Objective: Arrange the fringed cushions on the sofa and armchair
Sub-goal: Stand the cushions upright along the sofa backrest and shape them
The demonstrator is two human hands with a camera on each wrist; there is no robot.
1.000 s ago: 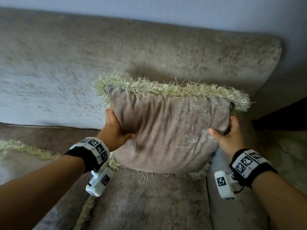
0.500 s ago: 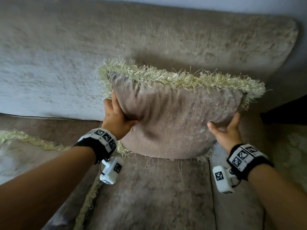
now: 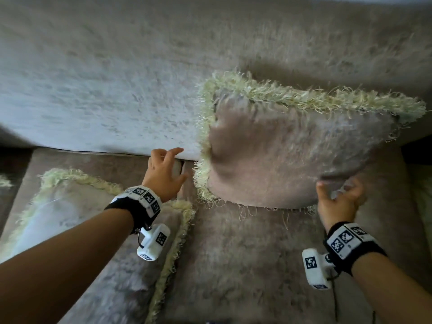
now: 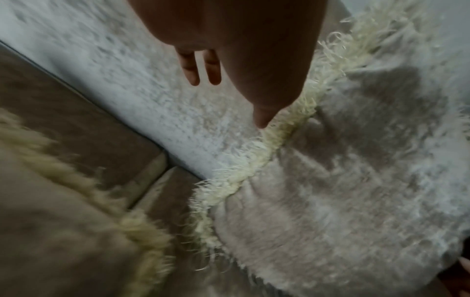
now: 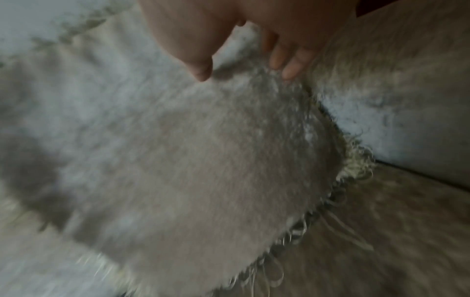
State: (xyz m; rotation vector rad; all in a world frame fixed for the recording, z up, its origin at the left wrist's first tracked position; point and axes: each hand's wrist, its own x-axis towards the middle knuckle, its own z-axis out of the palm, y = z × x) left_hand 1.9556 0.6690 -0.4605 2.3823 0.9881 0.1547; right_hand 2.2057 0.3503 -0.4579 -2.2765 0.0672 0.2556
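A beige fringed cushion (image 3: 292,155) stands on edge against the sofa backrest (image 3: 117,78) at the right, tilted a little. My right hand (image 3: 339,195) grips its lower right corner; in the right wrist view the thumb lies on the front of the cushion (image 5: 178,160) and the fingers (image 5: 289,68) curl behind its edge. My left hand (image 3: 166,174) hovers just left of the cushion with fingers spread, holding nothing. In the left wrist view the left thumb (image 4: 262,116) almost touches the fringe of the cushion (image 4: 356,180). A second fringed cushion (image 3: 70,218) lies flat on the seat under my left forearm.
The seat cushion (image 3: 245,265) in front of the standing cushion is bare. A seam between two seat cushions (image 4: 150,191) runs below the left hand. A dark gap (image 3: 418,150) shows past the sofa's right end.
The cushion has moved right and back against the backrest. My left hand has let go of its left edge and opened. My right hand slid down to the lower right corner.
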